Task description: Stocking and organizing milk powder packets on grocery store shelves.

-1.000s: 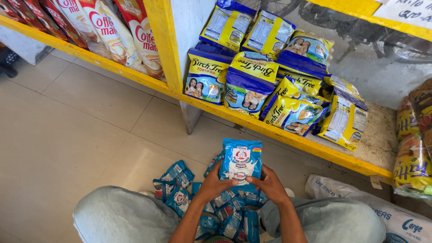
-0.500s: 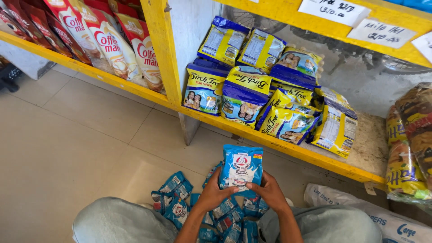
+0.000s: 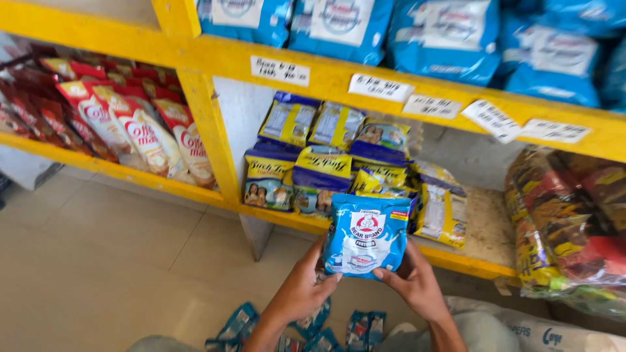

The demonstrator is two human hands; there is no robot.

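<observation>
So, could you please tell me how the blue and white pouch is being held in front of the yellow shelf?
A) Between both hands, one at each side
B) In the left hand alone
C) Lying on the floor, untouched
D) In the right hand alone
A: the blue and white pouch is gripped at its lower left by the left hand and at its lower right by the right hand, in front of the yellow shelf.

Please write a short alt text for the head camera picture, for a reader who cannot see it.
Two bare hands, left hand and right hand, hold a blue pouch upright before a yellow shelf. Purple and yellow packets sit behind it, and more blue pouches lie on the tiled floor.
</observation>
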